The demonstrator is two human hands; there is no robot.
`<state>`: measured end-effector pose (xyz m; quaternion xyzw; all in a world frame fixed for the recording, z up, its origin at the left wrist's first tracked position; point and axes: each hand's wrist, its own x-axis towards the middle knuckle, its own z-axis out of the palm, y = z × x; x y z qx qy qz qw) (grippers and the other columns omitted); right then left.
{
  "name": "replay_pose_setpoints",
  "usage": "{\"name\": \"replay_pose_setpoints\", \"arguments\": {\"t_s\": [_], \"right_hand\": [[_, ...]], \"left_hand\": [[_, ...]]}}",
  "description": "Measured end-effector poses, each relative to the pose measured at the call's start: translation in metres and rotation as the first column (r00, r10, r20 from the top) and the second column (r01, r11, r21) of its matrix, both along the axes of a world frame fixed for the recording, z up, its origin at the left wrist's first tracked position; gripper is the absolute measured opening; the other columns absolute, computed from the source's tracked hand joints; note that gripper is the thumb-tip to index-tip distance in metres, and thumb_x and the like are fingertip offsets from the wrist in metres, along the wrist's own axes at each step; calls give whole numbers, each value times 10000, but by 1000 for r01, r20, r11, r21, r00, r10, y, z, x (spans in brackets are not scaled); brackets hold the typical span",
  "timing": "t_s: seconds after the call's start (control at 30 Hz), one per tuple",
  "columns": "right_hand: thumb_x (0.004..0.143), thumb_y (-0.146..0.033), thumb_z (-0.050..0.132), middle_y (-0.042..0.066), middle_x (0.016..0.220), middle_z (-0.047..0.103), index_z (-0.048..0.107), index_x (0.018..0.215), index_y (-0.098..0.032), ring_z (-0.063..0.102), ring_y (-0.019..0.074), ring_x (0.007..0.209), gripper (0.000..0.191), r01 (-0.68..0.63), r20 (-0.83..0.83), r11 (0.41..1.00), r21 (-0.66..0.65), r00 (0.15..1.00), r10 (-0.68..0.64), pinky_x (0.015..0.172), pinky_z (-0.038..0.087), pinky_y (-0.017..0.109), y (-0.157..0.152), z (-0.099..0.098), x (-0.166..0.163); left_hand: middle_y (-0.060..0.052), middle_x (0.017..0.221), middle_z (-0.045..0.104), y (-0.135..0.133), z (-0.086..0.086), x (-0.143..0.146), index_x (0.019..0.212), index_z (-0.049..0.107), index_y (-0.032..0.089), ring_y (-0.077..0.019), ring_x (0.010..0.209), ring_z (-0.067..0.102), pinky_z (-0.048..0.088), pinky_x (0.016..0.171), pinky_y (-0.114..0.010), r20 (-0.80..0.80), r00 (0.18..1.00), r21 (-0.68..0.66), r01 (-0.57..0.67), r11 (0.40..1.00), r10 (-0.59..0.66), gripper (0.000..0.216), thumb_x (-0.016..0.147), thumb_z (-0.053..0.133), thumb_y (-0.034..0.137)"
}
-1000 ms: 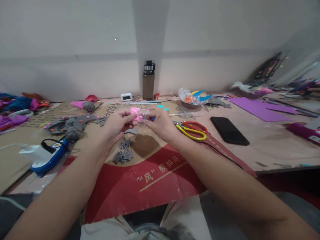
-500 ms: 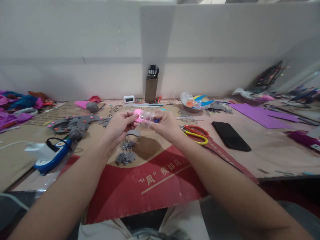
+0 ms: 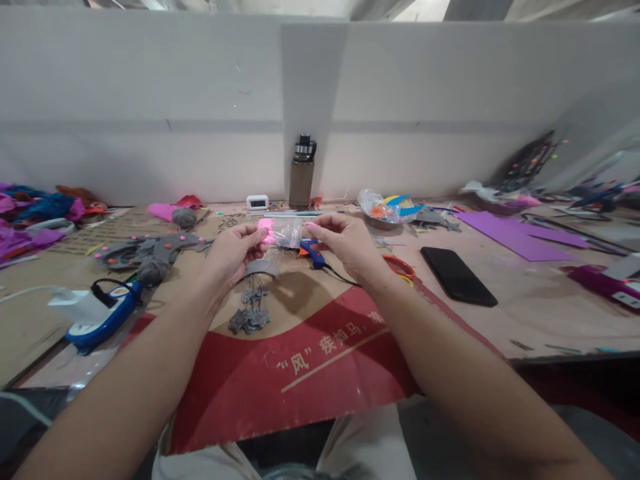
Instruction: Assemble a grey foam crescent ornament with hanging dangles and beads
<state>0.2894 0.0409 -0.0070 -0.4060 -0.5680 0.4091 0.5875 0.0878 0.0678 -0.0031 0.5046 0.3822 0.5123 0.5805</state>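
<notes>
A small clear plastic bag (image 3: pixel 287 233) with bright pink material (image 3: pixel 267 231) at its left end is stretched out above the cardboard. My left hand (image 3: pixel 237 248) is closed, pinching that pink end between thumb and fingers. At the bag's other end my right hand (image 3: pixel 345 241) is closed in a pinch, a small pink piece (image 3: pixel 311 228) at its fingertips. Just below the right hand lies a blue glue gun (image 3: pixel 314 256) with a black cord. A grey curved strip (image 3: pixel 261 268) and grey ruffled pieces (image 3: pixel 250 319) lie below the left hand.
Red-and-tan cardboard (image 3: pixel 300 413) covers the near table. On the right are scissors (image 3: pixel 400 265), a black phone (image 3: pixel 457 275) and purple sheets (image 3: pixel 515 233). A bottle (image 3: pixel 301 175) and small clock (image 3: pixel 257 202) stand behind. A blue power strip (image 3: pixel 105 320) sits left.
My right hand has moved slightly right, and the clear bag now stretches between both hands. A pink piece shows at the right fingertips. The glue gun is more visible.
</notes>
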Motion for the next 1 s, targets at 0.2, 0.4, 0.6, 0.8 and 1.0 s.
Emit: {"name": "replay_pose_setpoints", "arguments": {"t_s": [0.2,0.4,0.6,0.8,1.0], "right_hand": [[678,-330,743,-44,682,525,592,792,-178,482,60,586,243,-138,-285,979,-148,954,92,558,472,208,3,6,10],[766,-267,669,-13,760,590,615,857,-176,531,67,621,140,-283,-382,944,-172,902,201,565,474,200,2,8,9],[807,-356,629,-9,739,602,622,833,-176,524,70,593,182,-274,-309,946,-175,927,212,578,478,224,2,1,3],[748,-381,664,0,742,629,645,811,-186,522,83,595,206,-157,9,984,-87,987,159,573,460,235,-3,-3,-8],[808,-282,612,24,790,672,686,865,-188,573,122,714,133,-93,399,974,205,917,4,658,451,275,-11,-4,-13]], "left_hand": [[-16,582,601,-9,-2,5,727,629,122,-57,442,493,349,409,-154,-234,954,-94,168,981,-186,212,663,763,273],[-3,461,543,-22,-9,10,677,683,165,-92,395,429,253,393,-201,-650,673,-80,403,912,-354,223,710,693,385],[-36,707,668,-24,-7,13,777,723,180,-117,547,528,337,469,-209,-666,725,149,358,922,-174,203,690,722,363],[-55,745,640,-24,4,16,841,665,124,-95,562,548,411,510,-207,-100,970,-41,220,975,-223,268,788,644,386],[-18,646,606,-23,1,17,793,675,107,-66,543,527,415,517,-182,-50,966,8,253,968,-252,215,700,754,283]]}}
